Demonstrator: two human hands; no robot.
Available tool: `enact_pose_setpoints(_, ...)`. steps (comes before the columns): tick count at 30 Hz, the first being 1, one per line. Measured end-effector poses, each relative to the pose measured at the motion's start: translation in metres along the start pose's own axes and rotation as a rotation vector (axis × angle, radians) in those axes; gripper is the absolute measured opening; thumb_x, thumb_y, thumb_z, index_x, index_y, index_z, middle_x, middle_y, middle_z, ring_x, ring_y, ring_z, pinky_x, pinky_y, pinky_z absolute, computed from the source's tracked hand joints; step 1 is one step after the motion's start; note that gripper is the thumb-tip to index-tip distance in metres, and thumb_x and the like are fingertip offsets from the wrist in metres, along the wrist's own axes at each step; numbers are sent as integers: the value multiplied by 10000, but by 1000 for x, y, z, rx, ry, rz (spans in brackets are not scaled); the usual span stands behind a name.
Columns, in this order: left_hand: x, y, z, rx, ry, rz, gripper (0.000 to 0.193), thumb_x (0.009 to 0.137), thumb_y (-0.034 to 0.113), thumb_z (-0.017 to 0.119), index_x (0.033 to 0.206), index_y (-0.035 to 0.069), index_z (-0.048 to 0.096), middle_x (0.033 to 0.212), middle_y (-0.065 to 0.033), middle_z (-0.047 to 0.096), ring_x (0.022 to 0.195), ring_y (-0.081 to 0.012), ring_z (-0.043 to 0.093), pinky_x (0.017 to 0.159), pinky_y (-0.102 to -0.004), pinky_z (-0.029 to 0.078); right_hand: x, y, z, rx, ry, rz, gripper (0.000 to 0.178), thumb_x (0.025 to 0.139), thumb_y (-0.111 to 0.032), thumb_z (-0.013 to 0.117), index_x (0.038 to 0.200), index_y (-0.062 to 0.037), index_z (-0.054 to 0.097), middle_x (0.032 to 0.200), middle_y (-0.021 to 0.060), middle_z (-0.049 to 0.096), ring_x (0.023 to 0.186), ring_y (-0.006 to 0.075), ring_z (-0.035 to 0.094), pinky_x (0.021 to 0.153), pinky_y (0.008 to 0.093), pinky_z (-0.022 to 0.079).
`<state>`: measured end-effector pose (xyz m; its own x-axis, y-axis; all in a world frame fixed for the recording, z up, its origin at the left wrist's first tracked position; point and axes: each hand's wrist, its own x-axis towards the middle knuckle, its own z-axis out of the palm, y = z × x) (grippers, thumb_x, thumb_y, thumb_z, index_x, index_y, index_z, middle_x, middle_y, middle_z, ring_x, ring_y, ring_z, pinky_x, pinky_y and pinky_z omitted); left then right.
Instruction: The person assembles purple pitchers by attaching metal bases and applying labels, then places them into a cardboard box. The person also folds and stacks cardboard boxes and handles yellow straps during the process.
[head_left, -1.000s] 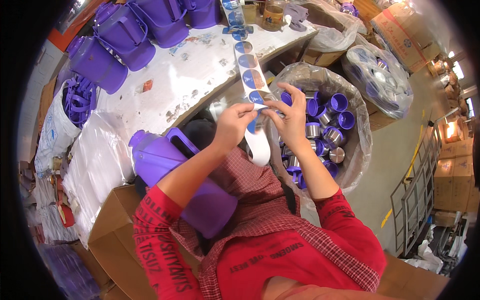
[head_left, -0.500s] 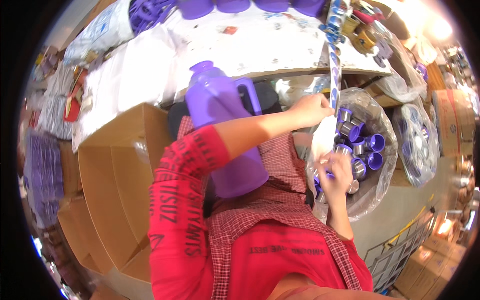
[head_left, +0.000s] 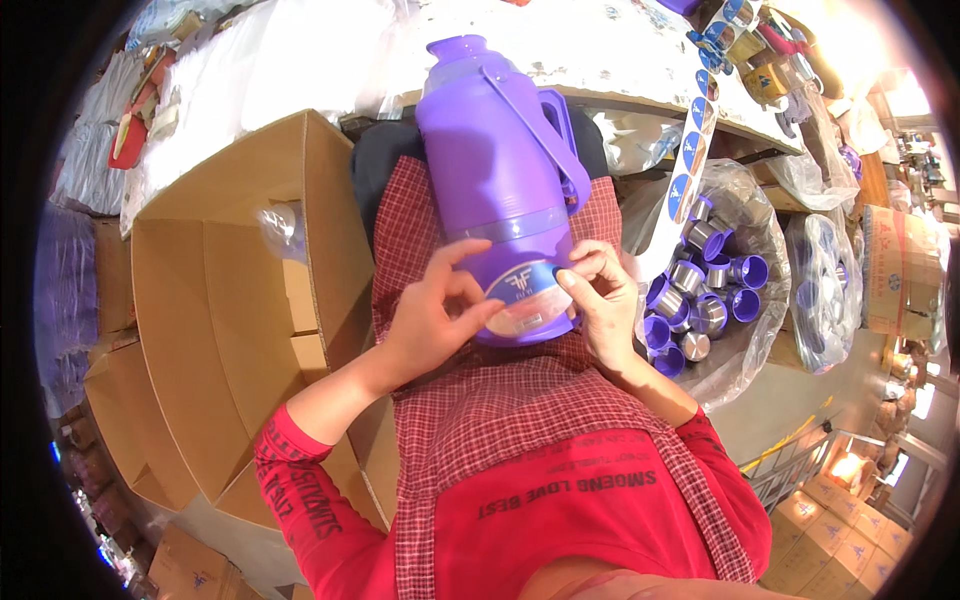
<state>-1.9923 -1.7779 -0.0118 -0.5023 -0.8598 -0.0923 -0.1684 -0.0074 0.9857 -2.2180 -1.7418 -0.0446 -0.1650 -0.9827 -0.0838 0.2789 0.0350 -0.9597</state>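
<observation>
A purple vacuum flask (head_left: 480, 150) lies across my lap, its neck pointing away from me and its base near my waist. An oval blue-and-white label (head_left: 522, 297) is spread against the flask's lower side. My left hand (head_left: 430, 305) has thumb and a curled finger at the label's left edge, with the index finger lifted on the purple surface. At the opposite edge, my right hand (head_left: 605, 300) pinches the label between thumb and forefinger. Whether the label is fully stuck down, I cannot tell.
To the right, a strip of round labels (head_left: 690, 150) hangs from the white-covered table (head_left: 480, 40). Beneath it stands a clear bag (head_left: 755, 350) with several purple-and-steel cups (head_left: 710, 315). An open cardboard box (head_left: 225, 330) is at my left; stacked cartons (head_left: 835, 545) sit at lower right.
Both hands have moved left from the label strip to the flask's lower side, and a label is now between them. The flask has turned so its carrying handle shows on top.
</observation>
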Motion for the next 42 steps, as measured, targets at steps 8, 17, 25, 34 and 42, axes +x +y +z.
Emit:
enact_pose_setpoints(8, 11, -27, -9, 145, 107, 9, 541, 847, 163, 717, 1269, 65, 393, 731, -70, 676, 652, -219, 674, 606, -303, 502, 9, 5, 1, -350, 30, -190, 134, 791, -36, 771, 763, -16, 642, 970, 8, 514, 711, 37, 458, 605, 183, 367)
enact_pose_setpoints(17, 12, -33, -13, 226, 121, 92, 521, 844, 176, 724, 1239, 63, 404, 726, -64, 674, 642, -213, 678, 589, -300, 507, 12, 7, 2, -351, 3, -164, 133, 779, -38, 775, 749, -20, 647, 894, 21, 534, 741, 63, 459, 651, 205, 373)
enact_pose_setpoints(25, 17, -45, -9, 239, 139, 94, 518, 841, 144, 734, 1229, 41, 407, 693, -42, 631, 583, -107, 570, 574, -243, 440, 15, 21, -2, -363, 18, -187, 165, 777, -35, 777, 733, -21, 619, 911, 24, 526, 763, 71, 462, 647, 207, 371)
enact_pose_setpoints(34, 45, -37, -59, 571, 322, -23, 374, 803, 132, 736, 1105, 73, 524, 690, -71, 560, 621, -227, 590, 606, -331, 485, 24, -9, 5, -807, -17, -619, 354, 754, -133, 779, 1009, -14, 565, 1187, 156, 548, 1052, 266, 570, 927, 419, 443)
enact_pose_setpoints(42, 263, -24, -116, 486, 474, 305, 695, 840, 531, 657, 1283, 4, 563, 1273, -210, 585, 1172, -303, 563, 1006, -367, 419, 27, 7, -99, -1322, -254, -318, 775, 821, -520, 640, 1393, -30, 453, 1486, 157, 400, 1419, 319, 311, 1145, 591, 168)
